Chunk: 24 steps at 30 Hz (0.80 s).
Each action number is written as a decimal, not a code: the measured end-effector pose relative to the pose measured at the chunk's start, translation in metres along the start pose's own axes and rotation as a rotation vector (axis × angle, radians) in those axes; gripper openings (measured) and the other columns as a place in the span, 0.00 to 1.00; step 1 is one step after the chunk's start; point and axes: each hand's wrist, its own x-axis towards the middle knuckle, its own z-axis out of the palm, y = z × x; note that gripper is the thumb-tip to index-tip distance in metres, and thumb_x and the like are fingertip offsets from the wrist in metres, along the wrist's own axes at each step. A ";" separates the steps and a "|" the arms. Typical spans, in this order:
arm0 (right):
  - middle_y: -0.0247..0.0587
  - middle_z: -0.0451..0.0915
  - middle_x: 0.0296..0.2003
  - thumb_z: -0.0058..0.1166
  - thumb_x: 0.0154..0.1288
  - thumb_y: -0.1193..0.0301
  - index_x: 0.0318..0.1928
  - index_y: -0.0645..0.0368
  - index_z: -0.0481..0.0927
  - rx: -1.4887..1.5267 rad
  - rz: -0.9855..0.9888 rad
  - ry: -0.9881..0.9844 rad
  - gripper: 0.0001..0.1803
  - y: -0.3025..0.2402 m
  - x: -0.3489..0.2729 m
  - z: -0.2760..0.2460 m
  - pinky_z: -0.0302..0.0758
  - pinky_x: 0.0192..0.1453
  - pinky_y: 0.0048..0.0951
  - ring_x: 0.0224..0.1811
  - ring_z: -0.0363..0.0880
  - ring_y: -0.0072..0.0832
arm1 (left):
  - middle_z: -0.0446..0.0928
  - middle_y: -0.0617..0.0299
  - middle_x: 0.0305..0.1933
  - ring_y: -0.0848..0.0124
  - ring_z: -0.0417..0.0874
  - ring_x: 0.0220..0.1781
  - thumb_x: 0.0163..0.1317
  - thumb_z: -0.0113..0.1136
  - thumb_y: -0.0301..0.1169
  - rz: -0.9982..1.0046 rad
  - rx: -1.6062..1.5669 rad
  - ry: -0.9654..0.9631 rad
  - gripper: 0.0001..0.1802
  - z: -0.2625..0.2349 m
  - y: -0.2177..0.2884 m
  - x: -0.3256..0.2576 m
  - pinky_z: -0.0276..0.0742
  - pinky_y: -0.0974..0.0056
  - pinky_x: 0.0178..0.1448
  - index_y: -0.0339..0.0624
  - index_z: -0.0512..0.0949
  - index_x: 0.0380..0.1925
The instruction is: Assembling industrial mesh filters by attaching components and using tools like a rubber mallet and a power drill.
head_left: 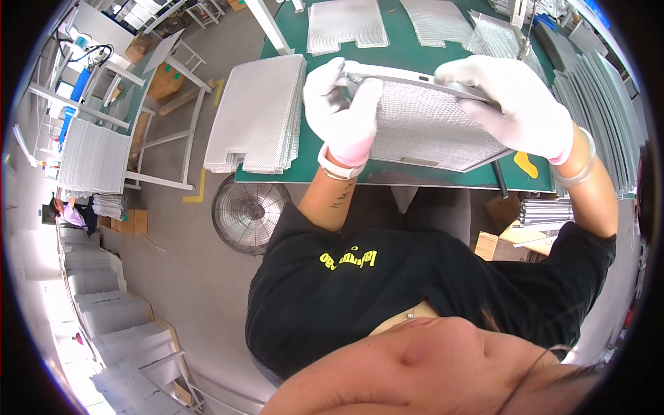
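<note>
White-gloved left hand point(344, 114) and right hand point(522, 100) are clamping a silver, metal-framed, rectangular mesh panel point(425, 124) by its rim over the green, flat worktable point(394, 173), apparently balancing it from both ends.

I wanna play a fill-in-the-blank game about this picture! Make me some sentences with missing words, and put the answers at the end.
1. The left hand and right hand, which hold a framed mesh panel, wear ____ gloves.
2. The top of the table is coloured ____.
3. The round fan is in the ____ half of the picture, not the right.
4. The lettering on the black shirt is ____.

Missing words: white; green; left; yellow.
</note>
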 end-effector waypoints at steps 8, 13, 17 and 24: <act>0.48 0.79 0.42 0.54 0.62 0.83 0.65 0.56 0.77 -0.041 0.009 -0.074 0.29 0.008 -0.002 0.002 0.77 0.50 0.36 0.42 0.79 0.43 | 0.80 0.62 0.45 0.78 0.79 0.41 0.60 0.66 0.17 0.176 0.324 -0.047 0.20 0.003 -0.007 0.003 0.76 0.73 0.46 0.33 0.80 0.54; 0.46 0.76 0.35 0.55 0.61 0.84 0.66 0.57 0.77 -0.042 -0.061 -0.045 0.30 0.014 0.004 0.005 0.75 0.44 0.35 0.37 0.77 0.39 | 0.81 0.57 0.44 0.72 0.81 0.42 0.60 0.67 0.20 -0.047 0.199 -0.062 0.19 -0.005 -0.002 0.007 0.78 0.69 0.47 0.31 0.80 0.52; 0.46 0.78 0.36 0.57 0.59 0.84 0.65 0.56 0.78 -0.095 -0.074 -0.042 0.31 0.019 0.002 0.005 0.75 0.49 0.35 0.39 0.77 0.40 | 0.81 0.59 0.44 0.74 0.81 0.42 0.61 0.65 0.19 -0.087 0.141 -0.061 0.18 -0.007 -0.004 0.008 0.78 0.70 0.47 0.31 0.81 0.53; 0.44 0.79 0.36 0.58 0.58 0.83 0.65 0.56 0.78 -0.028 -0.014 -0.074 0.31 0.016 0.006 0.001 0.75 0.50 0.35 0.39 0.78 0.39 | 0.81 0.60 0.46 0.76 0.81 0.42 0.61 0.63 0.16 -0.102 0.037 -0.164 0.19 -0.011 -0.007 0.016 0.77 0.71 0.48 0.35 0.80 0.53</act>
